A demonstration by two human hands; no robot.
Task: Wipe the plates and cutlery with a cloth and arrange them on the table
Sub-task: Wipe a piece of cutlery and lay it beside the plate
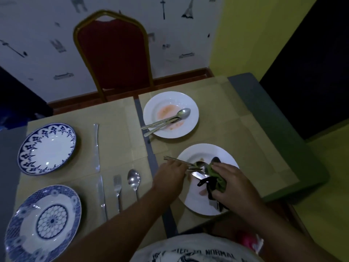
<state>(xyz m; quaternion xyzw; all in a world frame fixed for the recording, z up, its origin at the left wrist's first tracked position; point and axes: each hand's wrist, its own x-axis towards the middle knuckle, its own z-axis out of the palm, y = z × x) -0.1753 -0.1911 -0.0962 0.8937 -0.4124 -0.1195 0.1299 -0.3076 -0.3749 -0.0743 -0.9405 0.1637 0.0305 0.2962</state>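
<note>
A near white plate (198, 203) lies on the right placemat under both hands. My left hand (170, 178) grips the handles of a spoon, fork and knife bundle (196, 168) over that plate. My right hand (232, 184) holds a green and black cloth (215, 178) pressed against the heads of that cutlery. A far white plate (188, 103) smeared with orange sauce carries a dirty spoon (181, 115) and more cutlery. On the left lie two blue-patterned plates (47, 148) (43, 222), two knives (96, 146) (102, 197), a fork (117, 190) and a spoon (134, 181).
Beige placemats (245, 133) cover a grey-green table whose right edge (283, 129) drops to a yellow floor. A red chair with a gold frame (113, 53) stands at the far side against the patterned wall.
</note>
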